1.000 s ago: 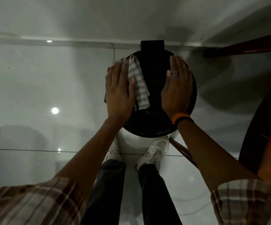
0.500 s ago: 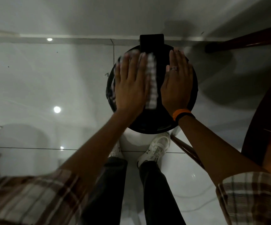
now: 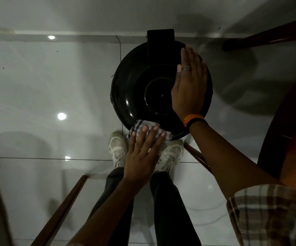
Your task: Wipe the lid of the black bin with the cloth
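Note:
The black bin's round glossy lid [image 3: 134, 89] fills the upper middle of the head view, its hinge tab [image 3: 160, 38] at the far side by the wall. A checked grey-and-white cloth [image 3: 143, 126] lies bunched on the lid's near rim. My left hand [image 3: 141, 155] presses flat on the cloth, fingers spread, at the rim nearest me. My right hand [image 3: 189, 86] rests flat on the right half of the lid, fingers together, with a ring and an orange-and-black wristband.
My white shoes [image 3: 118, 148] stand on glossy white floor tiles [image 3: 37, 86] just below the bin. Dark wooden furniture [image 3: 285, 139] curves along the right, a wooden leg [image 3: 267, 35] at upper right, and a wooden bar [image 3: 62, 206] runs at lower left.
My left hand has dragged the cloth from the far middle of the lid down to its near rim. My right hand stayed on the lid's right side.

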